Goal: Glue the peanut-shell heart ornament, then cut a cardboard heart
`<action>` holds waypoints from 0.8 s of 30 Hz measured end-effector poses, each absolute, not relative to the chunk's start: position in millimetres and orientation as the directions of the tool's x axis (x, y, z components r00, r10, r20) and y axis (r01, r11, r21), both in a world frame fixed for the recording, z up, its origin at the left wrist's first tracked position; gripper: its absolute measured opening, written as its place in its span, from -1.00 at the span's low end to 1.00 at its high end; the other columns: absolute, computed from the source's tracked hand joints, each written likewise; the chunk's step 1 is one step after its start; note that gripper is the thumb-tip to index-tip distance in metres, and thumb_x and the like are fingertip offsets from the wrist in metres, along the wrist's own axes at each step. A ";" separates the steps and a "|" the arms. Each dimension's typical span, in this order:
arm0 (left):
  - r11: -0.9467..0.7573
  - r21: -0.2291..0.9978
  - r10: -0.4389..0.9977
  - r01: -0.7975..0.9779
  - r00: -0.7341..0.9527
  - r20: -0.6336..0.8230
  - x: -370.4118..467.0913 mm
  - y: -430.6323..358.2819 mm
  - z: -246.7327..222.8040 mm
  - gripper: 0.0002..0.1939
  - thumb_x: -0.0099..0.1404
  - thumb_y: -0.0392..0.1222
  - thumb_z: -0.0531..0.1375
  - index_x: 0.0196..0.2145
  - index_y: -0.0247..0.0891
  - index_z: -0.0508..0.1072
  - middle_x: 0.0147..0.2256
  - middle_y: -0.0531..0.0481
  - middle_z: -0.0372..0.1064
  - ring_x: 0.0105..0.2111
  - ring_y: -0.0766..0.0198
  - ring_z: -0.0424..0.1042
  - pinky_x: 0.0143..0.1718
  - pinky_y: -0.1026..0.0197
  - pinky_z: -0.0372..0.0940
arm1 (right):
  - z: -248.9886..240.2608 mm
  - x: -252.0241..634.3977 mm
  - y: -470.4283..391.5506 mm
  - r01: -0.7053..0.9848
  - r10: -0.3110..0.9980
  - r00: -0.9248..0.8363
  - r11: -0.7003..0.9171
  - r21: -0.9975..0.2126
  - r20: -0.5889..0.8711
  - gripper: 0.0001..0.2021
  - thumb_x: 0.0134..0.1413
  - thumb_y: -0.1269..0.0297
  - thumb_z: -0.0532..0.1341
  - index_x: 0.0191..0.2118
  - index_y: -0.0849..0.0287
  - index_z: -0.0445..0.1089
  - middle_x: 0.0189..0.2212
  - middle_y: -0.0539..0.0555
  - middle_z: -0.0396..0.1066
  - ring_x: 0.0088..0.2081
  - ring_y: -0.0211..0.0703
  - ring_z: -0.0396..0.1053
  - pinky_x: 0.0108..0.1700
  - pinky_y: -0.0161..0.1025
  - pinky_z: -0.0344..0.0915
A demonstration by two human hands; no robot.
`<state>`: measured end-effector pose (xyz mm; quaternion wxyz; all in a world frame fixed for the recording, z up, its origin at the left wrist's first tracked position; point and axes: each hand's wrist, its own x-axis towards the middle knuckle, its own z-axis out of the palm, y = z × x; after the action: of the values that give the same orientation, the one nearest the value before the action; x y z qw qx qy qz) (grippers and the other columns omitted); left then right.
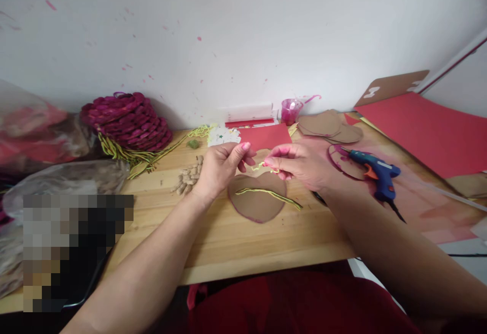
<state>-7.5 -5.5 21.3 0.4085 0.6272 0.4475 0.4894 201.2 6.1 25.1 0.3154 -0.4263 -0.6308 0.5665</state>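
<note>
My right hand (299, 165) pinches a short, crinkled piece of pale yellow yarn (260, 165) between thumb and fingers. Close to the yarn's other end, my left hand (222, 167) has its thumb pressed to its fingers; what it holds, if anything, I cannot make out. Below both hands lies a heart-shaped piece of brown cardboard (256, 210) with a purple-marked edge. A strand of yellow-green yarn (272, 192) lies across it, its right end past the cardboard. Peanuts (188, 178) are heaped left of my left hand.
A blue glue gun (386, 177) rests at right near red sheets (422, 131). Cardboard cutouts (319, 123) and a pink-stained cup (291, 112) stand near the wall. Purple strung pieces (129, 121) with yellow-green yarn and plastic bags (64, 179) occupy the left.
</note>
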 end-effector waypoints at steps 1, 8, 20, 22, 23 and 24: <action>-0.264 0.953 0.960 0.146 0.135 0.245 -6.5 -5.5 20.1 -0.58 0.32 0.13 0.24 -0.37 -0.32 0.62 -0.45 -0.12 0.57 -0.59 0.38 0.37 -0.57 0.34 0.27 | 25.1 201.1 6.2 0.183 0.893 -0.442 -0.002 -0.983 -0.084 -0.68 0.03 0.00 0.38 -0.37 0.20 0.50 -0.52 -0.02 0.36 -0.51 -0.34 0.25 -0.51 -0.34 0.13; -0.078 0.996 0.940 0.044 0.336 0.059 -1.5 -8.4 14.6 -0.56 0.16 0.03 0.39 -0.09 -0.31 0.60 -0.35 -0.11 0.60 -0.47 0.29 0.50 -0.43 0.25 0.42 | 25.0 199.7 5.9 0.170 0.893 -0.443 -0.001 -0.985 -0.077 -0.65 0.00 -0.02 0.40 -0.32 0.21 0.51 -0.50 0.00 0.41 -0.52 -0.35 0.25 -0.50 -0.34 0.16; -0.479 0.664 0.874 0.574 0.245 0.419 -6.4 -11.5 15.6 -0.87 0.31 -0.25 0.22 -0.37 -0.21 0.58 -0.45 0.02 0.52 -0.46 0.30 0.39 -0.38 0.24 0.23 | 33.5 201.3 3.3 0.456 0.896 -0.443 0.229 -0.860 0.003 -0.82 0.10 0.16 0.31 -0.34 0.17 0.54 -0.43 0.03 0.52 -0.43 -0.23 0.37 -0.39 -0.26 0.23; -0.485 0.646 0.865 0.589 0.219 0.450 -6.9 -10.5 16.5 -0.87 0.31 -0.26 0.21 -0.37 -0.22 0.57 -0.47 0.03 0.49 -0.48 0.30 0.37 -0.39 0.24 0.21 | 33.7 202.6 4.9 0.494 0.900 -0.433 0.291 -0.819 0.059 -0.84 0.11 0.19 0.29 -0.39 0.16 0.52 -0.45 0.02 0.51 -0.40 -0.21 0.37 -0.35 -0.25 0.23; -0.485 0.646 0.862 0.590 0.198 0.467 -7.4 -9.6 16.6 -0.87 0.31 -0.25 0.20 -0.37 -0.22 0.56 -0.48 0.03 0.48 -0.49 0.31 0.36 -0.40 0.24 0.20 | 33.8 204.0 6.4 0.505 0.902 -0.422 0.315 -0.804 0.088 -0.85 0.11 0.21 0.29 -0.40 0.16 0.51 -0.44 0.01 0.51 -0.38 -0.20 0.38 -0.33 -0.24 0.23; -0.482 0.652 0.859 0.585 0.170 0.483 -8.0 -8.4 16.6 -0.86 0.31 -0.25 0.20 -0.37 -0.23 0.55 -0.49 0.04 0.47 -0.50 0.32 0.35 -0.40 0.25 0.20 | 33.9 205.9 8.1 0.509 0.905 -0.409 0.335 -0.793 0.119 -0.87 0.10 0.24 0.28 -0.40 0.15 0.50 -0.43 0.01 0.51 -0.37 -0.20 0.38 -0.32 -0.24 0.24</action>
<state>-8.0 -8.4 16.6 0.1606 0.7479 0.4827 0.4263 205.9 8.1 33.9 0.2865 -0.4620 -0.7650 0.3452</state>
